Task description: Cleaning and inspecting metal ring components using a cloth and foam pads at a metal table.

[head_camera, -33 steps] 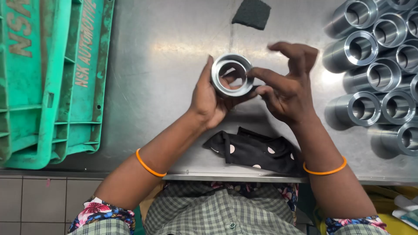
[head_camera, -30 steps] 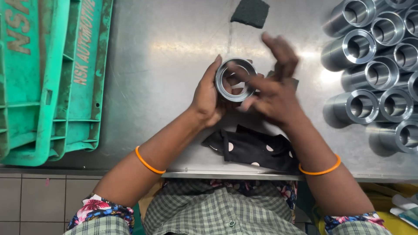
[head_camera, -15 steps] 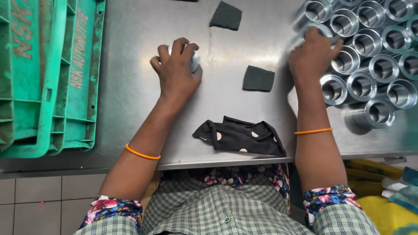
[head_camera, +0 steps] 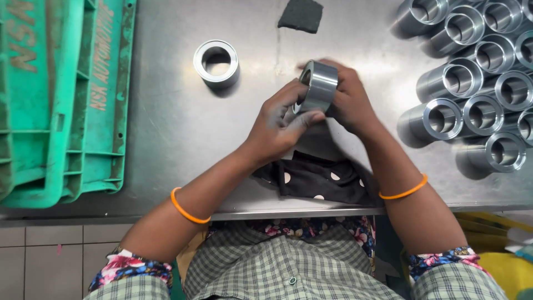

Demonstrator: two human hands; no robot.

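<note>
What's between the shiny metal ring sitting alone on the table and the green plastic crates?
Nothing. The head view shows only bare steel table between the short metal ring and the green plastic crates.

A short shiny steel sleeve (head_camera: pixel 319 86), hollow and tilted on edge, is held up above the black dotted cloth (head_camera: pixel 319 178), gripped from both sides.
</note>
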